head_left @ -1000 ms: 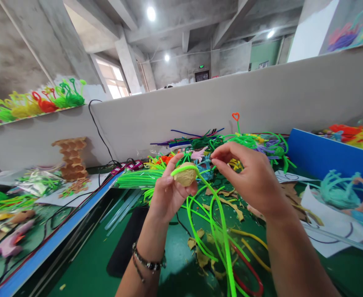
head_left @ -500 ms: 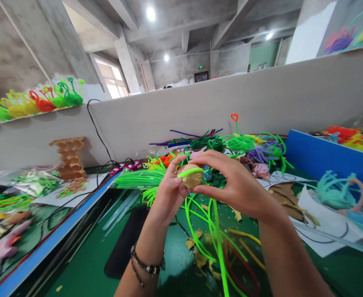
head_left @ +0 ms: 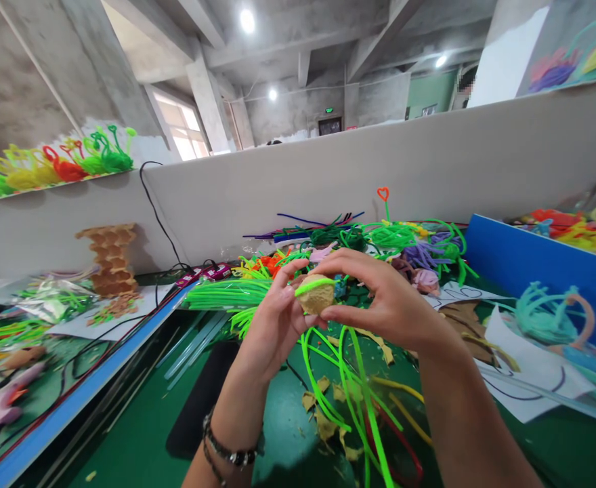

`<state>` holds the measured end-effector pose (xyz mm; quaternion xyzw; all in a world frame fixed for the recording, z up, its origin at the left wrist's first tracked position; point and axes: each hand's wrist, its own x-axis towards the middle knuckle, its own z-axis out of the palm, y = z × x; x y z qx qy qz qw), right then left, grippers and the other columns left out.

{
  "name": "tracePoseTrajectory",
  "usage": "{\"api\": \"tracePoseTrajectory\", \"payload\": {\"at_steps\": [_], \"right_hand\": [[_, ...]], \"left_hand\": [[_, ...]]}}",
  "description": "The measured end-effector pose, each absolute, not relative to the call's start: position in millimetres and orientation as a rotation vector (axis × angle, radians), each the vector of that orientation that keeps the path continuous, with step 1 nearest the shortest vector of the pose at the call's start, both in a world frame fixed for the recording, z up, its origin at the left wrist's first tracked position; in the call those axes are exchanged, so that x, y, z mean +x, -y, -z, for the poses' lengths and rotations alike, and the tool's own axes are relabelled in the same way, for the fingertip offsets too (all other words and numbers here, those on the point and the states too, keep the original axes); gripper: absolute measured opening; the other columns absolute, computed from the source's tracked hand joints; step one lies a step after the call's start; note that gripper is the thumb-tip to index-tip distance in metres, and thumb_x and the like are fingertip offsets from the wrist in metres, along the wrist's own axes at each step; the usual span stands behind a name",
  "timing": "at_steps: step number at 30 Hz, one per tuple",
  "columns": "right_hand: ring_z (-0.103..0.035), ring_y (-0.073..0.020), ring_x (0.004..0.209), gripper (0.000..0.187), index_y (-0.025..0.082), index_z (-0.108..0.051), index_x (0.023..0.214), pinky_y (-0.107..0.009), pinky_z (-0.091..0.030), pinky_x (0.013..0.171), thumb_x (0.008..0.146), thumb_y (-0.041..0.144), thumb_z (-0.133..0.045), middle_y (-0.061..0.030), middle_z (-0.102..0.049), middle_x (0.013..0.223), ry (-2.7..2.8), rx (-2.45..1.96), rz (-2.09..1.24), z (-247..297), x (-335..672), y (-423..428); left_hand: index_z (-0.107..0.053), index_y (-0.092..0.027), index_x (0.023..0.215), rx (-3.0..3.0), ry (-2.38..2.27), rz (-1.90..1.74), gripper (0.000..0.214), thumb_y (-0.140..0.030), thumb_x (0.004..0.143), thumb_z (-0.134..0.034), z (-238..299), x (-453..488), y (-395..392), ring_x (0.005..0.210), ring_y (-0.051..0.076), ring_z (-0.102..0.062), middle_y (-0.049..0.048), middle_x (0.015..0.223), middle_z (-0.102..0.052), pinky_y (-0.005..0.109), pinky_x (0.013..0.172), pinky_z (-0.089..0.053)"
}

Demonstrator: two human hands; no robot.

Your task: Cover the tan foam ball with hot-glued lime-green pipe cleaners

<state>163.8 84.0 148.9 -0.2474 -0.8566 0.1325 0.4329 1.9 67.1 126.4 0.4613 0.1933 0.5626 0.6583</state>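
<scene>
Between both hands, above the middle of the table, is a small tan lump with a rough, foam-like surface. A bright green pipe cleaner lies across its upper side. My left hand grips the lump from the left, its thumb near the pipe cleaner's end and its index finger raised. From the right, my right hand holds the lump between thumb and fingers, the fingers arching over the top. Long green pipe cleaners hang or lie below the hands; where their upper ends go is hidden.
Tan scraps litter the green table. A black phone-like slab lies left of my forearm. Behind are bundled green pipe cleaners and a power strip. A blue panel stands right, before a grey partition.
The lump has turned slightly in my fingers, showing more of its rough lower face, and sits a little further right. Both hands keep hold. The view has shifted slightly.
</scene>
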Motion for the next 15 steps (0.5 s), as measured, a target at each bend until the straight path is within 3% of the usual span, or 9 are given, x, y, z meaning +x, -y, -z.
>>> {"api": "tracePoseTrajectory", "payload": {"at_steps": [15], "right_hand": [[-0.053, -0.0194, 0.106, 0.028, 0.02, -0.057, 0.096, -0.034, -0.043, 0.088, 0.075, 0.039, -0.065, -0.0051, -0.062, 0.103, 2.176, -0.567, -0.317, -151.7, 163.3, -83.1]], "left_hand": [[-0.06, -0.022, 0.098, 0.954, -0.358, -1.231, 0.035, -0.02, 0.064, -0.057, -127.8, 4.3, -67.5, 0.071, 0.011, -0.056, -0.0001, 0.087, -0.062, 0.019, 0.06, -0.044]]}}
